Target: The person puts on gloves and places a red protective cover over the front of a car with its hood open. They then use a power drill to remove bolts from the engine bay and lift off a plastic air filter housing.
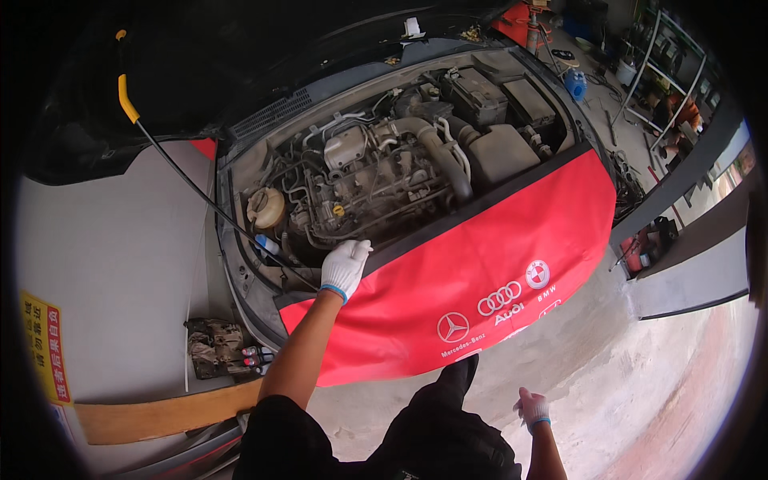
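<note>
My left hand (345, 268), in a white glove with a blue cuff, is over the front edge of the engine bay. It is beside the black upper band of a red fender cover (392, 328). Its fingers are bent and pressed together; whatever they may hold is hidden. The dusty engine (376, 180) lies exposed just beyond that hand. Low on the right, my right hand (533, 408) hangs beside my body, away from the car. It wears a similar glove, and its fingers are loosely curled and partly apart, with nothing visible in them.
The raised hood (176, 72) is overhead, with a support rod (180, 172) slanting down at the left. A cream reservoir (266, 207) and a battery (478, 96) sit in the bay. A wooden board (168, 412) is at lower left; a metal rack (660, 76) stands far right.
</note>
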A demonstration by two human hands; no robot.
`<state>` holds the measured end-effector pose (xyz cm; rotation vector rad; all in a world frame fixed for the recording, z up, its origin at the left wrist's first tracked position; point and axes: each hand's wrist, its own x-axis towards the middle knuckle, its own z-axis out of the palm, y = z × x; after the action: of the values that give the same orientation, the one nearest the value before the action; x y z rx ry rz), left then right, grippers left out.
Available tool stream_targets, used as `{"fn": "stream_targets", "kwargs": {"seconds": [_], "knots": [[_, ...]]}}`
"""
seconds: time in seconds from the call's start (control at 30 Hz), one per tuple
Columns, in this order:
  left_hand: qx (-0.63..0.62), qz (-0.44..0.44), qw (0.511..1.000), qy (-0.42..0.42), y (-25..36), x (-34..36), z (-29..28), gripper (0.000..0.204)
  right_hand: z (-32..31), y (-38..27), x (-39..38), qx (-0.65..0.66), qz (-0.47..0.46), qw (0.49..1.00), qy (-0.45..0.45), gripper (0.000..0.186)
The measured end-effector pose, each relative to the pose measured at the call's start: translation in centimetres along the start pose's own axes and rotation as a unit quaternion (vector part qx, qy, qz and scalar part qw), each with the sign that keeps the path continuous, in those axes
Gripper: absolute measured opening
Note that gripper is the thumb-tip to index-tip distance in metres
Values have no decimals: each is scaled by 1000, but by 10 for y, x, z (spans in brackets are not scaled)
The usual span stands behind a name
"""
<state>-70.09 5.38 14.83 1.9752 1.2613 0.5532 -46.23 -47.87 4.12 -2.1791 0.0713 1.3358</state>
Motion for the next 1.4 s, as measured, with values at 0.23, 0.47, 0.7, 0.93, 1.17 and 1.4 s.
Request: {"fn": "stream_targets", "kwargs": {"seconds": [0.23,0.47,0.7,0.93,1.17,1.4], "knots": [[285,-147,946,40,-14,206,0,49,-2,-290,48,-264,-239,934,-46,43],[290,-213,932,44,-55,288,7,48,124,-498,123,-375,-673,636,39,30],[349,-246,902,-60,-71,374,27,53,173,-497,197,-490,-669,547,-111,23],[429,-222,859,-171,-87,393,39,54,177,-505,203,-483,-667,552,-134,24],[353,-361,854,-128,-55,407,51,54,172,-507,205,-468,-676,557,-123,26],[417,-189,822,-339,-165,438,30,28,174,-507,202,-483,-656,563,-140,25]]}}
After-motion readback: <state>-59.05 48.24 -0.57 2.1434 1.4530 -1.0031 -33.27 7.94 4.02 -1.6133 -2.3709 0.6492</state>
